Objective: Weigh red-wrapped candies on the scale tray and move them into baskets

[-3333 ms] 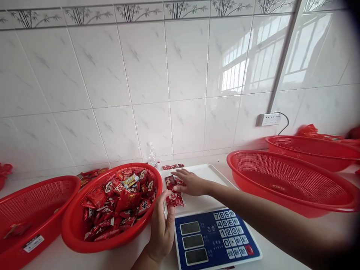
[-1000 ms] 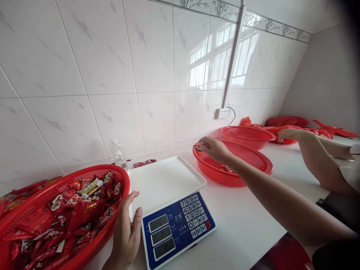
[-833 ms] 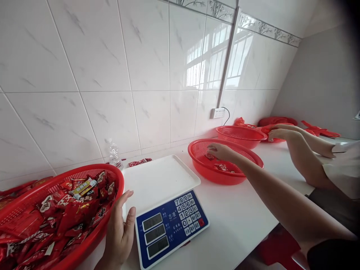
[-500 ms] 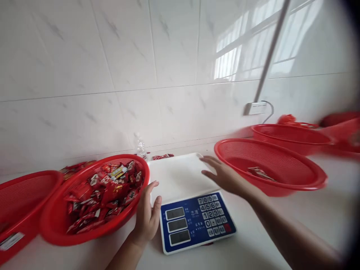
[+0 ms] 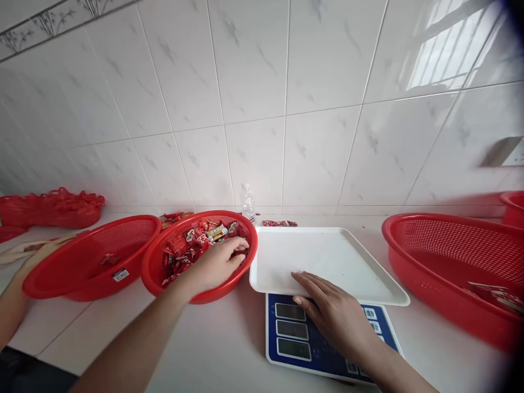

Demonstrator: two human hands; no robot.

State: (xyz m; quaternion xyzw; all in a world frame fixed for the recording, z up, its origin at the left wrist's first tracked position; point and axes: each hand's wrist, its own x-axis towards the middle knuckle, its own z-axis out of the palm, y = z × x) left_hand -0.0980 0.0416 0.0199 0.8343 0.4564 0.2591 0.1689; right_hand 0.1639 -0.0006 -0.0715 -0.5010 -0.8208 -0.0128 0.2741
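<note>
Plenty of sweets point(image 5: 179, 245) in the basket point(image 5: 149, 268) left of centre, jumbled every way, under and leftward of the curled left hand point(image 5: 219, 262); whether its grip has one, I can't tell! The right hand point(image 5: 338, 308), flat and unladen, is farther off, over the scale point(image 5: 271, 349), lower right.

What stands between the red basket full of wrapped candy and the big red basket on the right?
The scale with its white tray on top; the right hand is over its near side. The head view shows this.
</note>
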